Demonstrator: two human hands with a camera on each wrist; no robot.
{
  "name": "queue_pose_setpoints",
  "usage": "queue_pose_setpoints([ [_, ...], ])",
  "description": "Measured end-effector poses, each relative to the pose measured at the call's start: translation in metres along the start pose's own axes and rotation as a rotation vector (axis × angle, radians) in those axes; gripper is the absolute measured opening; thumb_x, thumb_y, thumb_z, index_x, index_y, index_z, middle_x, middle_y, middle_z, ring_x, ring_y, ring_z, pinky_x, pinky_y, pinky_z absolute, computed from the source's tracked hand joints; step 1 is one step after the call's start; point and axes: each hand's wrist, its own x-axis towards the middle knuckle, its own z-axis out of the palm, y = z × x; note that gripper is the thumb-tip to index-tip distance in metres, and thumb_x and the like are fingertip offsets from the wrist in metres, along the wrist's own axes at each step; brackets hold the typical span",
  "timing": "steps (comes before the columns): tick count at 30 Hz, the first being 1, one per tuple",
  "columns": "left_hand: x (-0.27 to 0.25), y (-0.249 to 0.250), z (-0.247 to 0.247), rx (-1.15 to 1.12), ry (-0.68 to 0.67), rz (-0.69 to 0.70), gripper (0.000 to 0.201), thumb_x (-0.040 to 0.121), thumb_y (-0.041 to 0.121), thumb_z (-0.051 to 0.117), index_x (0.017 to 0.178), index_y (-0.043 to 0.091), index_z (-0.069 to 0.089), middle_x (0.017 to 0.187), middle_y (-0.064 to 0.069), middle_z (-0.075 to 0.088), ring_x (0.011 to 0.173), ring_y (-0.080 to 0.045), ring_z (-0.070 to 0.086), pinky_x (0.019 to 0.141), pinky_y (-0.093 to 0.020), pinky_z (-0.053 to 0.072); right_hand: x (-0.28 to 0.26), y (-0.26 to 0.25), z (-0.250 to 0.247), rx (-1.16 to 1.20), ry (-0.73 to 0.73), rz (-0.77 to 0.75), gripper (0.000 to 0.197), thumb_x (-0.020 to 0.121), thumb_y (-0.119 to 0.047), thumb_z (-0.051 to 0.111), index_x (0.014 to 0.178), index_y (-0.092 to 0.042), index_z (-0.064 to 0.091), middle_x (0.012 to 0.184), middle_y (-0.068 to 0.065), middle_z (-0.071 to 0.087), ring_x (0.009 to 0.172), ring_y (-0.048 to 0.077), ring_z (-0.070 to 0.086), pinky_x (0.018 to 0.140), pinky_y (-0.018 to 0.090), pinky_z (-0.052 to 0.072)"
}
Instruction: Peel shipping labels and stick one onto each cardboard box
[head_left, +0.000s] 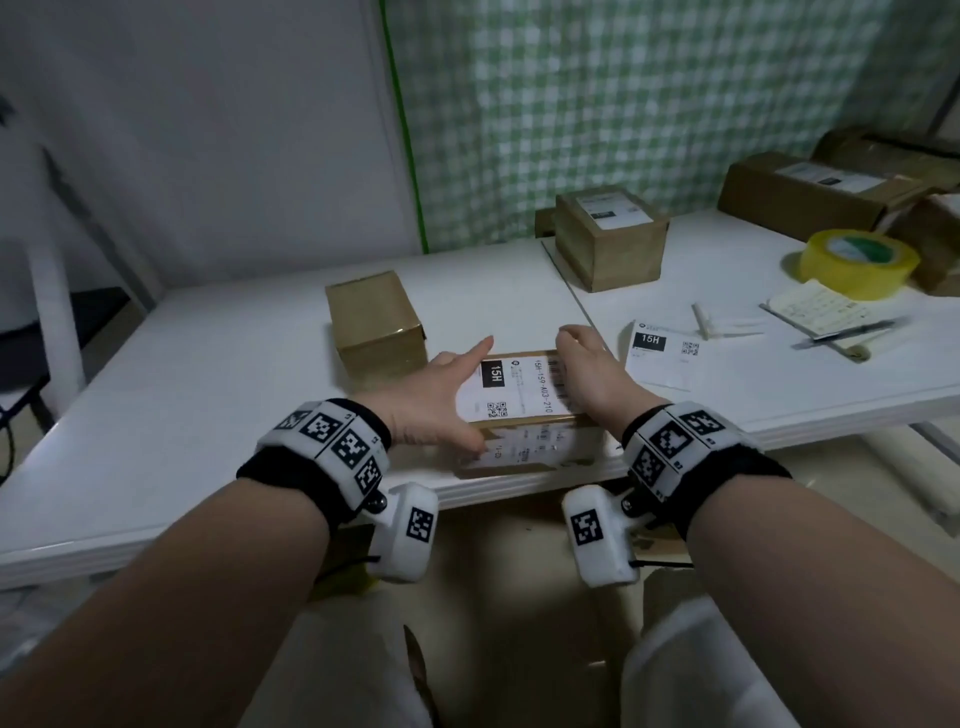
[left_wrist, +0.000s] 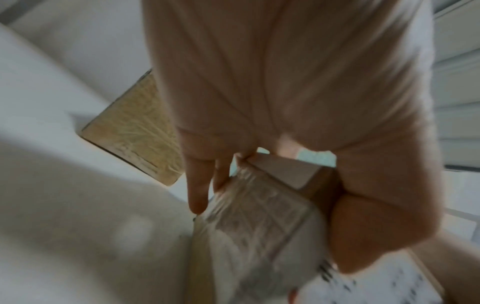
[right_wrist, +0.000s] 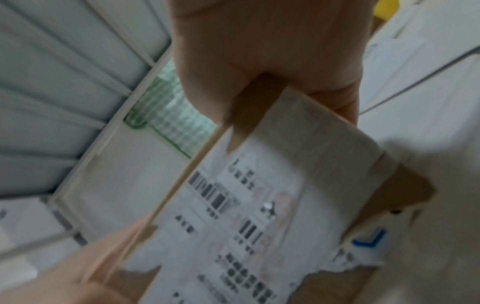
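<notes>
The box (head_left: 524, 415) sits at the near edge of the worktop (head_left: 208, 395), a label (head_left: 519, 387) already on its top. The left hand (head_left: 441, 400) clasps its left side, forefinger straight and thumb low on the front; the right hand (head_left: 592, 374) curls over its right edge. Likely next: smooth the label from centre outward, then set the box aside and take the bare box (head_left: 374, 322).
</notes>
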Motion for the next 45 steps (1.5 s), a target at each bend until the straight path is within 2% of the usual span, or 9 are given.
queue_pose_setpoints([
  [5, 0.003, 0.005, -0.007, -0.116, 0.222, 0.010, 0.109, 0.066, 0.022, 0.079, 0.151, 0.024, 0.011, 0.133, -0.002, 0.038, 0.115, -0.017, 0.045, 0.094, -0.024, 0.037, 0.005, 0.009, -0.016, 0.337, 0.089, 0.224, 0.066, 0.085, -0.058, 0.044, 0.135, -0.016, 0.037, 0.125, 0.005, 0.053, 0.110, 0.027, 0.053, 0.089, 0.045, 0.046],
  [9, 0.022, 0.022, -0.017, -0.223, 0.463, -0.001, 0.105, 0.067, 0.025, 0.078, 0.150, 0.017, 0.015, 0.129, -0.001, 0.032, 0.113, -0.015, 0.044, 0.089, -0.020, 0.035, 0.006, -0.005, -0.029, 0.512, -0.189, 0.298, 0.063, 0.076, -0.075, 0.049, 0.107, -0.021, 0.059, 0.113, 0.014, 0.058, 0.098, 0.035, 0.063, 0.079, 0.045, 0.057],
  [12, 0.041, 0.039, -0.021, -0.181, 0.566, 0.012, 0.102, 0.064, 0.034, 0.081, 0.146, 0.020, 0.022, 0.117, 0.001, 0.028, 0.107, -0.011, 0.038, 0.086, -0.015, 0.029, 0.019, -0.021, -0.030, 0.546, -0.313, 0.242, 0.050, 0.078, -0.062, 0.060, 0.102, -0.019, 0.065, 0.096, 0.012, 0.064, 0.073, 0.028, 0.065, 0.058, 0.033, 0.056],
  [20, 0.078, 0.030, -0.070, -0.230, 0.561, 0.030, 0.086, 0.064, 0.052, 0.077, 0.139, 0.030, 0.041, 0.133, 0.001, 0.051, 0.122, -0.019, 0.048, 0.102, -0.031, 0.037, 0.089, -0.053, -0.037, 0.530, -0.180, 0.185, 0.014, 0.082, -0.028, 0.063, 0.093, -0.019, 0.062, 0.077, 0.001, 0.065, 0.073, 0.019, 0.058, 0.075, 0.036, 0.049],
  [23, 0.090, -0.003, -0.092, -0.242, 0.770, -0.149, 0.074, 0.077, 0.038, 0.073, 0.141, 0.021, 0.040, 0.142, -0.009, 0.043, 0.129, -0.026, 0.042, 0.106, -0.034, 0.034, 0.142, -0.056, -0.038, 0.496, -0.023, 0.180, 0.043, 0.063, -0.033, 0.070, 0.101, -0.013, 0.064, 0.089, 0.000, 0.075, 0.081, 0.019, 0.068, 0.083, 0.039, 0.055],
  [28, 0.097, -0.052, -0.102, -0.323, 0.709, -0.367, 0.079, 0.065, 0.044, 0.074, 0.137, 0.028, 0.044, 0.143, -0.008, 0.038, 0.123, -0.033, 0.044, 0.103, -0.048, 0.041, 0.267, -0.010, -0.023, 0.398, 0.095, 0.188, 0.087, 0.035, -0.050, 0.070, 0.114, -0.016, 0.061, 0.104, 0.002, 0.072, 0.093, 0.026, 0.068, 0.088, 0.047, 0.054],
  [36, 0.107, -0.047, -0.101, -0.274, 0.648, -0.398, 0.080, 0.055, 0.047, 0.063, 0.133, 0.030, 0.049, 0.139, -0.005, 0.044, 0.121, -0.031, 0.046, 0.102, -0.048, 0.041, 0.252, -0.049, -0.016, 0.169, 0.156, 0.121, 0.066, 0.065, -0.050, 0.060, 0.119, -0.011, 0.061, 0.110, 0.003, 0.067, 0.098, 0.025, 0.063, 0.090, 0.041, 0.051],
  [42, 0.111, -0.041, -0.100, -0.266, 0.619, -0.406, 0.074, 0.060, 0.047, 0.066, 0.130, 0.032, 0.052, 0.139, -0.003, 0.044, 0.124, -0.030, 0.043, 0.103, -0.048, 0.039, 0.252, -0.054, -0.023, -0.380, 0.267, 0.108, 0.033, 0.091, -0.033, 0.053, 0.098, -0.002, 0.061, 0.092, 0.014, 0.061, 0.082, 0.028, 0.057, 0.048, 0.028, 0.029],
  [45, 0.110, -0.039, -0.098, -0.321, 0.632, -0.364, 0.065, 0.066, 0.041, 0.070, 0.128, 0.029, 0.055, 0.139, -0.002, 0.046, 0.125, -0.027, 0.044, 0.105, -0.045, 0.039, 0.248, -0.056, -0.024, -0.454, 0.263, 0.107, 0.028, 0.091, -0.020, 0.052, 0.112, -0.003, 0.058, 0.107, 0.016, 0.065, 0.085, 0.029, 0.056, 0.059, 0.027, 0.039],
])
